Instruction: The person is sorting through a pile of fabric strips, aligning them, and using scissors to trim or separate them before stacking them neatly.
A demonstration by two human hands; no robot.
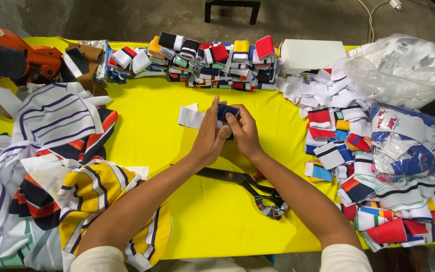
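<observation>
My left hand (208, 135) and my right hand (245, 132) meet at the middle of the yellow table (147, 126). Together they grip a white and navy knit strip (191, 117), folded between the fingers, with its white end trailing left on the table. Large black scissors (250, 186) lie under my forearms, nearer to me.
Rolled striped knit bands (212, 63) are stacked along the far edge, beside a white box (310, 54). Loose striped pieces (358, 166) and clear plastic bags (404, 68) fill the right side. Striped fabric (51, 166) is heaped at left, with an orange tool (11, 58) behind.
</observation>
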